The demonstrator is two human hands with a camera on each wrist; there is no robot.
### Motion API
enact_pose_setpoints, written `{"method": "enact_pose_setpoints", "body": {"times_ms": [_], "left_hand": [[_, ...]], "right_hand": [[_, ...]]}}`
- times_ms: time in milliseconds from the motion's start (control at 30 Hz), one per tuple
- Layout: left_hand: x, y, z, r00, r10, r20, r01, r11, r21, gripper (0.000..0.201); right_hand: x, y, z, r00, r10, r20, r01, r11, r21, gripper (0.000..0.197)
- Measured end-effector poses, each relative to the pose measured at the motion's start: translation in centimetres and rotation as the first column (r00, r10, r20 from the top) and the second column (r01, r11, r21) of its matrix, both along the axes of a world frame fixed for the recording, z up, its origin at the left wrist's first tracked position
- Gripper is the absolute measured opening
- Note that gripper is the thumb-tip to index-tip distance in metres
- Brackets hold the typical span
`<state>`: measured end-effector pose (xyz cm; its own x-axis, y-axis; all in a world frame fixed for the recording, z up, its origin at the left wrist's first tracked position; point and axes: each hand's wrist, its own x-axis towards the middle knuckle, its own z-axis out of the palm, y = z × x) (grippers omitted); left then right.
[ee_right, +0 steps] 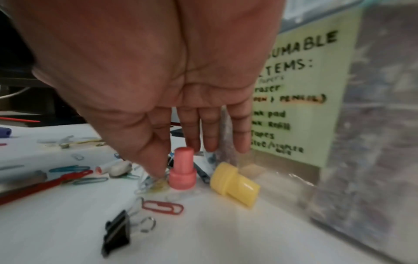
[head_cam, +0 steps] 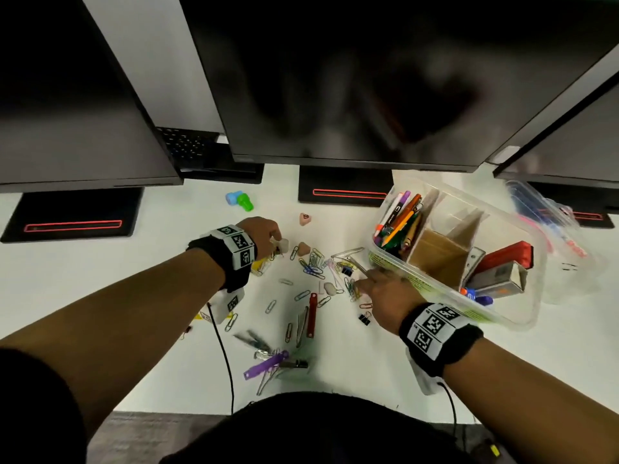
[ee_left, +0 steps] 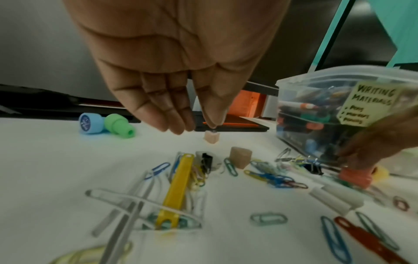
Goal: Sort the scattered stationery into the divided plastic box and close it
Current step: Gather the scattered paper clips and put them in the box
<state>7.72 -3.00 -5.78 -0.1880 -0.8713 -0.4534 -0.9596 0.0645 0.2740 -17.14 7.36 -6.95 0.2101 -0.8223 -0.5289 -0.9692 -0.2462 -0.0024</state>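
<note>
The divided clear plastic box [head_cam: 395, 262] stands open at the right, with pens, a red stapler and cardboard dividers inside. Paper clips [head_cam: 315, 262], binder clips, erasers and flat fastener strips lie scattered on the white desk. My left hand [ee_left: 196, 127] hovers with straight fingers over a yellow strip [ee_left: 178, 189] and a black binder clip [ee_left: 207, 160], holding nothing; the head view shows it beside a white eraser [head_cam: 283, 245]. My right hand [ee_right: 168, 160] points down beside the box, its thumb tip on a bunch of paper clips [ee_right: 149, 184] next to a pink stamp [ee_right: 182, 171] and a yellow stamp [ee_right: 235, 184].
Three dark monitors on black stands line the back of the desk. A blue and a green stamp [head_cam: 239, 199] lie at the back. The box lid [head_cam: 549, 222] lies to the right of the box. A red strip [head_cam: 312, 314] and a purple one [head_cam: 264, 365] lie near the front edge.
</note>
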Motion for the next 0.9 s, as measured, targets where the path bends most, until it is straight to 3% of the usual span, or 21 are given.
{"method": "enact_pose_setpoints", "body": {"times_ms": [200,333,433,600,733,900], "left_hand": [[0.0,-3.2,-0.6,0.993,-0.004,0.115,0.012,0.998,-0.064,0.033],[0.5,-6.6,-0.3,0.974,0.008,0.226,0.028,0.988,-0.155,0.048],[1.6,-8.0,-1.8,0.936,0.014,0.352,0.032,0.992,-0.126,0.060],[3.0,-8.5,-4.4,0.906,0.006,0.423,0.012,0.999,-0.038,0.072],[3.4,-8.6,-5.5,0.930,-0.033,0.367,0.044,0.999,-0.023,0.060],[3.8,-8.2,-6.2,0.960,-0.028,0.280,0.043,0.998,-0.051,0.056]], "right_hand": [[-2.0,1.6,-1.7,0.973,-0.187,0.134,0.179,0.981,0.071,0.070],[-3.2,2.3,-3.0,0.950,-0.225,0.215,0.223,0.974,0.035,0.074],[-3.9,2.8,-3.3,0.948,-0.214,0.236,0.220,0.975,-0.001,0.072],[-5.5,4.3,-3.5,0.958,-0.210,0.196,0.221,0.975,-0.034,0.069],[-5.5,4.9,-3.5,0.926,-0.269,0.264,0.291,0.956,-0.045,0.058],[-4.2,4.7,-3.6,0.907,-0.308,0.287,0.313,0.949,0.027,0.060]]}}
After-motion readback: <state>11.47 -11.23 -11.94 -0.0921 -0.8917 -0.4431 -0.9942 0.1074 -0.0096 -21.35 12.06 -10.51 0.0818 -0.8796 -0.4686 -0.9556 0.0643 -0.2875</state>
